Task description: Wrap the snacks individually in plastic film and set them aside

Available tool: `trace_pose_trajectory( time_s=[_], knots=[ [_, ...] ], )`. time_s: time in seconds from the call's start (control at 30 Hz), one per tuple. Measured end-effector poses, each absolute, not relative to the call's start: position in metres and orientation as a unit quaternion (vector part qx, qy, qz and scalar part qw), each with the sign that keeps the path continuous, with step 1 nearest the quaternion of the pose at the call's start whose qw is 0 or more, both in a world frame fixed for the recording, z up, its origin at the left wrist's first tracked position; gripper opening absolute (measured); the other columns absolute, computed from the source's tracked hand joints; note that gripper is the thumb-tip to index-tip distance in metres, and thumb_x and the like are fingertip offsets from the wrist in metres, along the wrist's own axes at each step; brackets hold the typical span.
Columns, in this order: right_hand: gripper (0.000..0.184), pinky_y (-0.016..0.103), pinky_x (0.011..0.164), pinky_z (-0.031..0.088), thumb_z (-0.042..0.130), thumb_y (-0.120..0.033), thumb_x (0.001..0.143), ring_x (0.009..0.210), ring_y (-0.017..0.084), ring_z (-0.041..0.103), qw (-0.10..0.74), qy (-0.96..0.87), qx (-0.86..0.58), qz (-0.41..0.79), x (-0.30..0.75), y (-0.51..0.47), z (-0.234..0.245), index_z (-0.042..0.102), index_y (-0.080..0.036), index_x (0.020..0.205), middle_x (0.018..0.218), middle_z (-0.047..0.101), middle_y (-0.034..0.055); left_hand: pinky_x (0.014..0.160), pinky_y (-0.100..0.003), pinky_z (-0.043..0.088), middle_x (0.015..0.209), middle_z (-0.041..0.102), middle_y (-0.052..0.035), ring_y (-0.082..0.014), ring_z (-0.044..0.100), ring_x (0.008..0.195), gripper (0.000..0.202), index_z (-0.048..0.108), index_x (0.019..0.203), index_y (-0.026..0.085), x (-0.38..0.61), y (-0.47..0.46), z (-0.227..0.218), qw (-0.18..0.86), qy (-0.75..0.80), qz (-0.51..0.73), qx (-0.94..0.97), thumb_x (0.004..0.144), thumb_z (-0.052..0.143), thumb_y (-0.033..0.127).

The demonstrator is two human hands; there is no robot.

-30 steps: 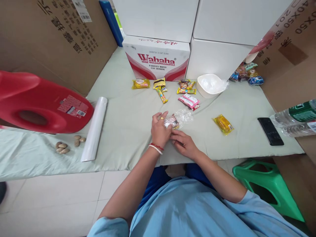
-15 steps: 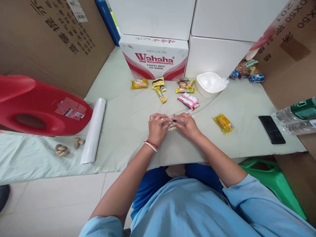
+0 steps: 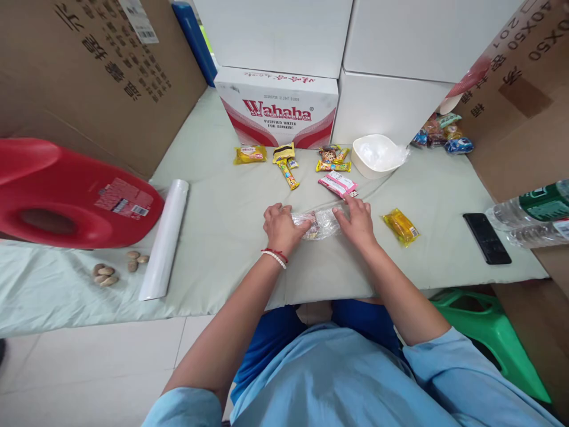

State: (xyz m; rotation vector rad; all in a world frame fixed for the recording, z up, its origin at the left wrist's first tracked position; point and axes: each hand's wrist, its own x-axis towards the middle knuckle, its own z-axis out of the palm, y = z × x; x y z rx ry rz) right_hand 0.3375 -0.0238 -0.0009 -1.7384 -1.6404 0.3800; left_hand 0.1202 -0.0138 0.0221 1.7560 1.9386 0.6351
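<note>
A crinkled sheet of clear plastic wrap [image 3: 328, 223] lies on the table between my hands, with small reddish-brown contents [image 3: 312, 223] showing through its left part; what they are I cannot make out. My left hand [image 3: 282, 227] holds the left end, its thumb over the wrapped part and its fingers bent beyond. At the other end is my right hand [image 3: 357, 224], fingers apart and thumb touching the plastic's edge. Just beyond lies a pink-and-white snack packet [image 3: 338, 183]. A yellow packaged snack [image 3: 400, 226] rests to the right of my right hand.
Small yellow snack packets [image 3: 288, 174] and a white bowl [image 3: 376, 155] stand before the Wahaha carton [image 3: 278, 112]. At left are a red jug [image 3: 89, 196], a white roll [image 3: 165, 240] and several brown nuts or stones [image 3: 105, 274]. A phone [image 3: 486, 238] and bottles [image 3: 511, 210] lie right.
My hands have moved apart, the right one outward to the right with its fingers spreading. The plastic between them now lies stretched wider and more exposed.
</note>
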Motion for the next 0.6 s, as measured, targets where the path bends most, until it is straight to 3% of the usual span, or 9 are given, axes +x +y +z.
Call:
trace_pose_trajectory(
  time_s=[0.07, 0.13, 0.2, 0.3, 0.4, 0.6],
  knots=[
    [0.05, 0.053, 0.101, 0.047, 0.079, -0.053, 0.083, 0.107, 0.036, 0.057, 0.318, -0.61, -0.708, 0.16, 0.348, -0.016, -0.006, 0.075, -0.018, 0.119, 0.102, 0.071, 0.0161, 0.122, -0.063, 0.035, 0.143, 0.056, -0.0229, -0.0478, 0.033, 0.151, 0.049, 0.071, 0.106, 0.019, 0.121, -0.011, 0.023, 0.234, 0.702, 0.211, 0.639, 0.073, 0.084, 0.053],
    [0.034, 0.05, 0.097, 0.049, 0.084, -0.046, 0.077, 0.098, 0.033, 0.057, 0.294, -0.606, -0.713, 0.194, 0.353, -0.01, -0.009, 0.077, -0.021, 0.099, 0.086, 0.066, 0.0105, 0.119, -0.062, 0.039, 0.132, 0.062, -0.0209, -0.0472, 0.039, 0.147, 0.04, 0.068, 0.096, 0.021, 0.123, -0.011, 0.023, 0.233, 0.696, 0.206, 0.647, 0.074, 0.082, 0.052],
    [0.018, 0.047, 0.097, 0.049, 0.08, -0.039, 0.078, 0.095, 0.029, 0.056, 0.302, -0.614, -0.696, 0.218, 0.352, -0.01, -0.008, 0.074, -0.023, 0.084, 0.084, 0.063, 0.0067, 0.11, -0.056, 0.047, 0.117, 0.065, -0.0171, -0.0435, 0.052, 0.133, 0.034, 0.065, 0.097, 0.024, 0.128, -0.012, 0.024, 0.232, 0.696, 0.2, 0.65, 0.077, 0.08, 0.047],
    [0.015, 0.041, 0.092, 0.051, 0.071, -0.038, 0.085, 0.092, 0.024, 0.058, 0.366, -0.627, -0.635, 0.266, 0.339, -0.024, 0.004, 0.072, -0.023, 0.084, 0.091, 0.064, 0.0046, 0.095, -0.047, 0.053, 0.106, 0.063, -0.0122, -0.0362, 0.064, 0.108, 0.027, 0.062, 0.101, 0.025, 0.137, -0.016, 0.027, 0.245, 0.689, 0.19, 0.655, 0.081, 0.075, 0.039],
    [0.016, 0.034, 0.081, 0.052, 0.063, -0.04, 0.092, 0.084, 0.021, 0.06, 0.399, -0.639, -0.566, 0.335, 0.316, -0.048, 0.014, 0.067, -0.025, 0.087, 0.086, 0.064, 0.0019, 0.089, -0.044, 0.053, 0.105, 0.059, -0.0107, -0.0319, 0.065, 0.096, 0.02, 0.061, 0.1, 0.024, 0.147, -0.02, 0.028, 0.263, 0.675, 0.207, 0.657, 0.086, 0.07, 0.034],
    [0.02, 0.032, 0.082, 0.052, 0.055, -0.042, 0.098, 0.085, 0.02, 0.062, 0.454, -0.569, -0.567, 0.386, 0.282, -0.077, 0.004, 0.063, -0.025, 0.092, 0.09, 0.068, 0.0011, 0.111, -0.049, 0.046, 0.114, 0.06, -0.0125, -0.0319, 0.059, 0.121, 0.015, 0.057, 0.101, 0.021, 0.164, -0.038, 0.03, 0.272, 0.677, 0.322, 0.604, 0.087, 0.061, 0.019]
  ],
)
